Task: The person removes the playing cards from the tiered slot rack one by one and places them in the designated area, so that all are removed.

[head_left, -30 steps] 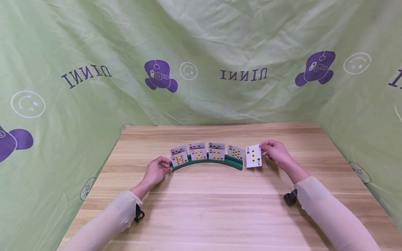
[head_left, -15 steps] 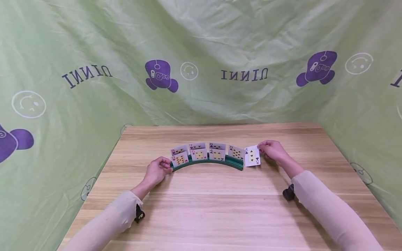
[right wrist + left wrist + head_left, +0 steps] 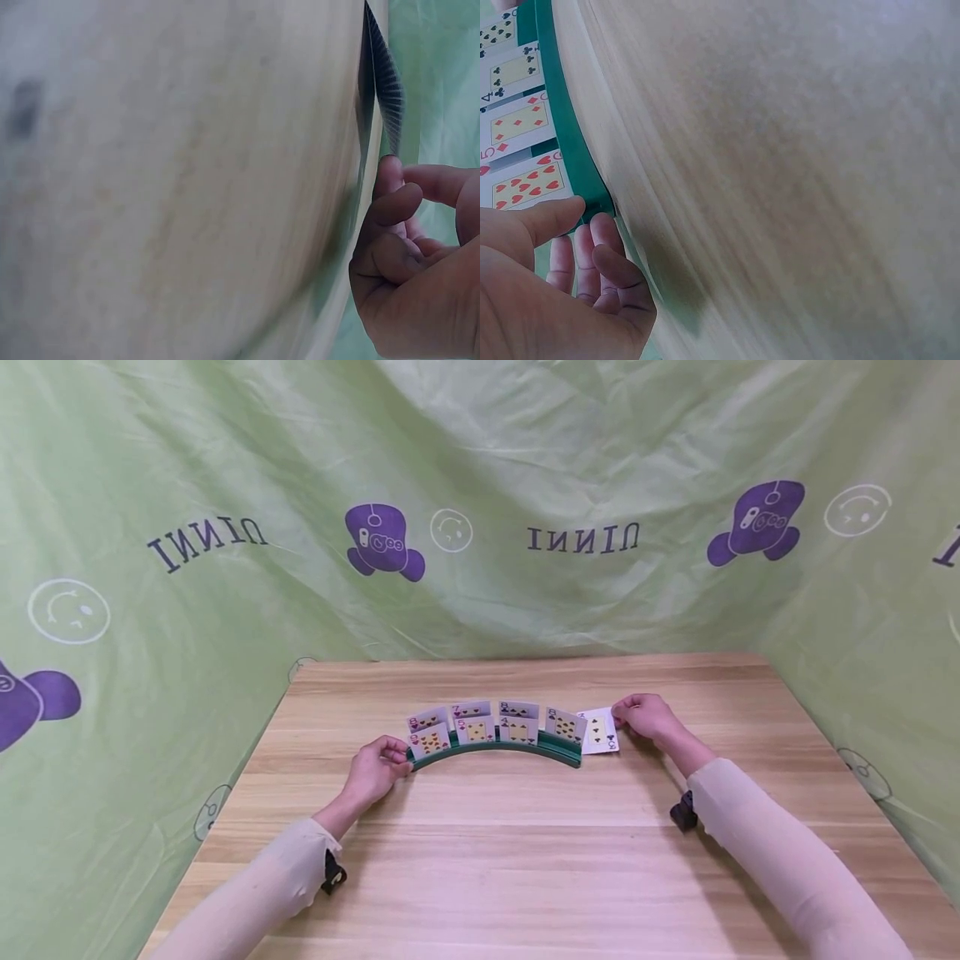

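Observation:
A green curved card holder stands on the table with playing cards upright in two rows. My left hand pinches its left end between thumb and fingers, as the left wrist view shows, right beside the nine of hearts. The five of diamonds and four of clubs fill the rest of the front row. With thumb and fingertips, my right hand pinches the right edge of a three of clubs. That card tilts, its left edge partly hidden behind the eight of spades at the holder's right end.
Behind the front row stand more cards, among them a red seven; their lower parts are hidden. The wooden table extends on all sides of the holder. Green printed cloth hangs around its back and sides.
My right hand has moved left with the three of clubs, bringing it from beside the holder to partly behind the eight of spades. The left hand and holder have stayed in place.

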Tool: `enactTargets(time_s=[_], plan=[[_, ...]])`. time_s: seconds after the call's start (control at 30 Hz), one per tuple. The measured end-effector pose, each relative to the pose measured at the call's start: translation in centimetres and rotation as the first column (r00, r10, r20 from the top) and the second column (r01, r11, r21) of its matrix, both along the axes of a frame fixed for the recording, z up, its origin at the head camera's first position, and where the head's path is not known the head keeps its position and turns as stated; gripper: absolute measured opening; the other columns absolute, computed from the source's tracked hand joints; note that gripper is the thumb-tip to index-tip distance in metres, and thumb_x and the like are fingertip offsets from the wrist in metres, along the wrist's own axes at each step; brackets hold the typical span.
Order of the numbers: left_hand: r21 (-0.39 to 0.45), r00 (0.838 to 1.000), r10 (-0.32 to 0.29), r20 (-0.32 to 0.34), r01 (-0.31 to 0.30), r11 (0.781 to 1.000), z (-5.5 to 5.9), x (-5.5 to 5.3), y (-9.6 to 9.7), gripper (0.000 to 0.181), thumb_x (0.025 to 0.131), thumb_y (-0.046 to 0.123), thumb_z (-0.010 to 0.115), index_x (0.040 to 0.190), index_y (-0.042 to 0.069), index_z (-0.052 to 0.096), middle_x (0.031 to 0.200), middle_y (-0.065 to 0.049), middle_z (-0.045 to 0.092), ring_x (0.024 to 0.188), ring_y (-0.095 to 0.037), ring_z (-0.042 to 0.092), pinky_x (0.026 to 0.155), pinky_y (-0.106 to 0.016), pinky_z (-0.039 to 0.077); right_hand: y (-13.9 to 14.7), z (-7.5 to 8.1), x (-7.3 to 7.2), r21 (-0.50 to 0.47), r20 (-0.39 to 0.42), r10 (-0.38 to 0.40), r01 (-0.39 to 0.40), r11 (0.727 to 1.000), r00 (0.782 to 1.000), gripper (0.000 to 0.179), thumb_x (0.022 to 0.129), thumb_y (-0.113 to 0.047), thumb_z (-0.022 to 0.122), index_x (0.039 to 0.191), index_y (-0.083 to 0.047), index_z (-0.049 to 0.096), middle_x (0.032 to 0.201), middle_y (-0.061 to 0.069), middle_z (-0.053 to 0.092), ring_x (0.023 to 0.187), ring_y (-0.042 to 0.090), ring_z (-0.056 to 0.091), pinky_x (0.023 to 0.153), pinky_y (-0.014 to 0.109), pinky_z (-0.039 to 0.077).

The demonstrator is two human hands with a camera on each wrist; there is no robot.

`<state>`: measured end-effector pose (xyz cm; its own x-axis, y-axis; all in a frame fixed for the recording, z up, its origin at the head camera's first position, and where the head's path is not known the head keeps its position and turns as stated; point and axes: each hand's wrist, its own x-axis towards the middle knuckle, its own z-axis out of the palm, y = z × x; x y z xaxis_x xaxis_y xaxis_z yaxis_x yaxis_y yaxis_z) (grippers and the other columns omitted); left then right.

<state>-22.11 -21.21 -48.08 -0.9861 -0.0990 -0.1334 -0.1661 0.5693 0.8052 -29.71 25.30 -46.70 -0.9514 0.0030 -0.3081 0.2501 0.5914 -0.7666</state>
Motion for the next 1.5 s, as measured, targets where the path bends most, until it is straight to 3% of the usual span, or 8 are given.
enactTargets(time_s=[0.57, 0.93, 1.5], plan=[[0.006, 1.000, -0.004, -0.005, 0.004, 1.000, 0.1, 0.1, -0.2, 0.027, 0.084, -0.001, 0.073, 0.109, 0.003, 0.062, 0.098, -0.011, 0.063, 0.086, -0.019, 0.062, 0.071, -0.023, 0.049, 0.5, -0.2, 0.3, -0.074, -0.016, 0.006, -0.007, 0.997, 1.000, 0.030, 0.102, -0.020, 0.051, 0.119, 0.003, 0.059, 0.088, 0.002, 0.069, 0.068, 0.010, 0.054, 0.059, 0.023, 0.044], [0.012, 1.000, 0.001, -0.002, -0.001, 1.000, 0.2, 0.1, -0.1, 0.027, 0.083, -0.002, 0.073, 0.108, 0.003, 0.062, 0.097, -0.010, 0.063, 0.085, -0.019, 0.062, 0.070, -0.022, 0.049, 0.1, 0.5, 1.1, -0.135, 0.016, -0.012, 0.014, 0.991, 1.000, 0.034, 0.103, -0.020, 0.050, 0.127, 0.003, 0.056, 0.103, 0.010, 0.069, 0.071, 0.010, 0.054, 0.059, 0.022, 0.045], [0.004, 1.000, 0.000, -0.007, 0.000, 1.000, 0.3, 0.1, 0.1, 0.027, 0.083, -0.001, 0.074, 0.107, 0.003, 0.062, 0.095, -0.009, 0.062, 0.083, -0.018, 0.062, 0.068, -0.021, 0.048, 0.3, 1.2, 2.7, -0.222, 0.019, 0.047, -0.042, 0.974, 0.999, 0.041, 0.104, -0.024, 0.048, 0.135, 0.003, 0.050, 0.102, 0.002, 0.065, 0.073, 0.008, 0.057, 0.065, 0.026, 0.044]])
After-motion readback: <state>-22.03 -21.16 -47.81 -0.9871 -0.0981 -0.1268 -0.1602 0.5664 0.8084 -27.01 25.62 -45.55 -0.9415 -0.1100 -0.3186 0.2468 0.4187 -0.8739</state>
